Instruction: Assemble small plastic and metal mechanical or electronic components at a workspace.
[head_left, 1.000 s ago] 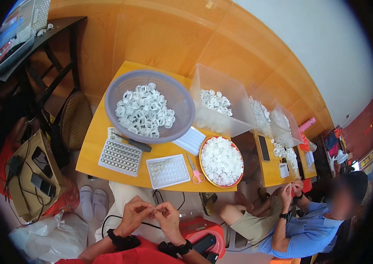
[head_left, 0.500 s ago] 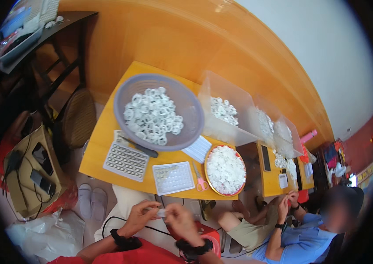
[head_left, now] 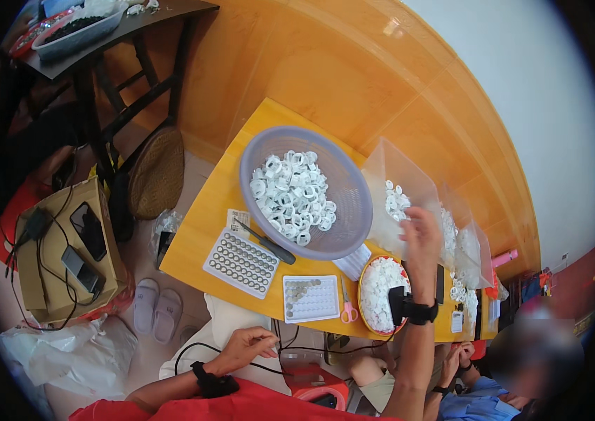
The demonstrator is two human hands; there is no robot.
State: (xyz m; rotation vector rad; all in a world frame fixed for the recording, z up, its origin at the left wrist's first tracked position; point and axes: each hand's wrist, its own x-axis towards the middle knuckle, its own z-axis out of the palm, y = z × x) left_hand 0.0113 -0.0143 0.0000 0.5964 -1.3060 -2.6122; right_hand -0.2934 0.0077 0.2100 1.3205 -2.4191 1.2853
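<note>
Near my lap, my left hand (head_left: pixel 245 349) is closed, thumb against fingertips; whatever lies in the pinch is too small to make out. My right hand (head_left: pixel 422 235) is stretched over the clear plastic box (head_left: pixel 389 172), fingers apart, nothing seen in them. Small white round parts (head_left: pixel 396 200) lie in that box beside the fingertips. Under my right forearm, a red-rimmed round tray (head_left: pixel 362 298) is heaped with small white pieces (head_left: pixel 383 288). A large grey-purple basket (head_left: pixel 353 217) holds many white ring-shaped parts (head_left: pixel 290 193).
On the yellow table (head_left: pixel 192 242) lie a tray of round button-like cells (head_left: pixel 241 262), a partly filled white tray (head_left: pixel 311 297), a dark-handled tool (head_left: pixel 276 250) and pink scissors (head_left: pixel 349 311). A cardboard box (head_left: pixel 38 274) stands left. A co-worker (head_left: pixel 473 400) sits at right.
My hands were together over my lap at a small white part; my right hand has moved away, up and right to the clear box. My left hand stays low. The whole view has shifted.
</note>
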